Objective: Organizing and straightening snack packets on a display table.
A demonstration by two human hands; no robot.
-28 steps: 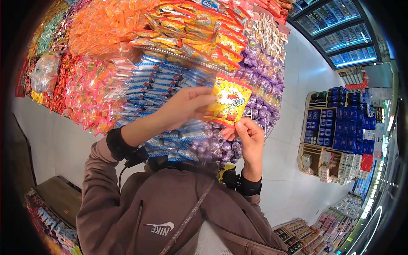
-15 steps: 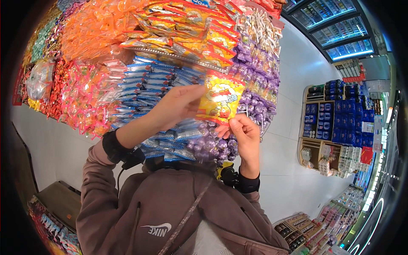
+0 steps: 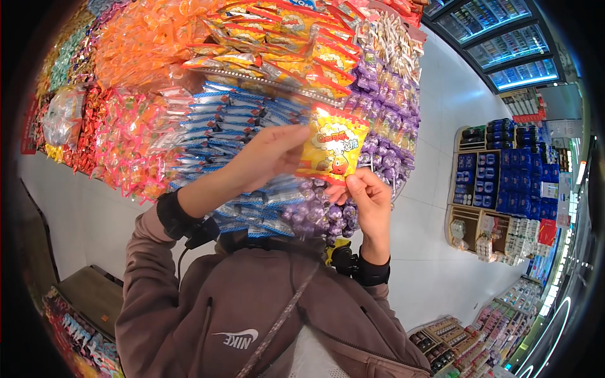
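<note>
A small yellow candy packet with red edges and a red cartoon figure hangs in front of me, its printed face toward the view. Along its left side, my left hand has its fingers closed on the edge. My right hand pinches the lower right corner between thumb and fingers. Beneath the hands lie rows of blue-and-white wrapped sweets. Purple wrapped candies fill the space to the right and below the packet. Similar yellow-and-red packets are heaped just beyond a clear divider.
Orange wrapped sweets and pink ones cover the left of the display. A clear plastic bag rests at its far left. To the right, across the pale floor, stand shelves of blue packages and lit fridges.
Both hands and the packet appear slightly further right, as does the display, a small shift of the whole view. The packet tilts a little differently; both hands keep hold of it.
</note>
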